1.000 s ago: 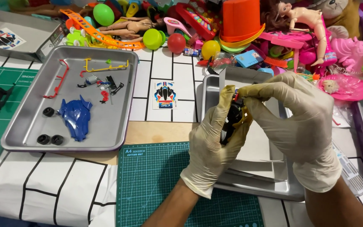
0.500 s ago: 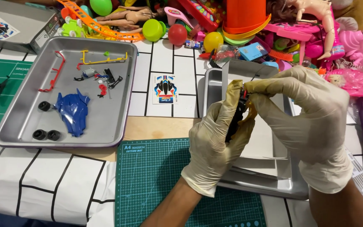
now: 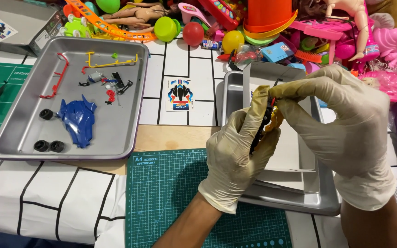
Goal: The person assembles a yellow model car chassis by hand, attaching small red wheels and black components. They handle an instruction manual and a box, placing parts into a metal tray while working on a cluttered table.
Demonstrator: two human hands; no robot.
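Both my hands wear pale latex gloves and meet over a metal tray (image 3: pixel 295 202) at centre right. My left hand (image 3: pixel 237 151) grips a small black toy-car chassis (image 3: pixel 260 128) held on edge. My right hand (image 3: pixel 341 124) pinches its upper end, where a yellow piece (image 3: pixel 275 118) and a bit of red show between the fingers. Most of the chassis is hidden by my fingers. A second metal tray (image 3: pixel 14 138) at left holds a blue car body shell (image 3: pixel 77 120), three black wheels (image 3: pixel 49 146), red and yellow plastic sprues and small parts.
A green cutting mat (image 3: pixel 175 197) lies in front of me. A sticker sheet (image 3: pixel 179 94) sits between the trays. A heap of colourful toys (image 3: pixel 235 23) lines the far edge. A grey box (image 3: pixel 10 25) stands at far left. White papers lie in the right tray.
My hands stayed together on the chassis, shifting slightly; my right fingers moved over its upper end. The view has drifted a little, nothing else on the table moved.
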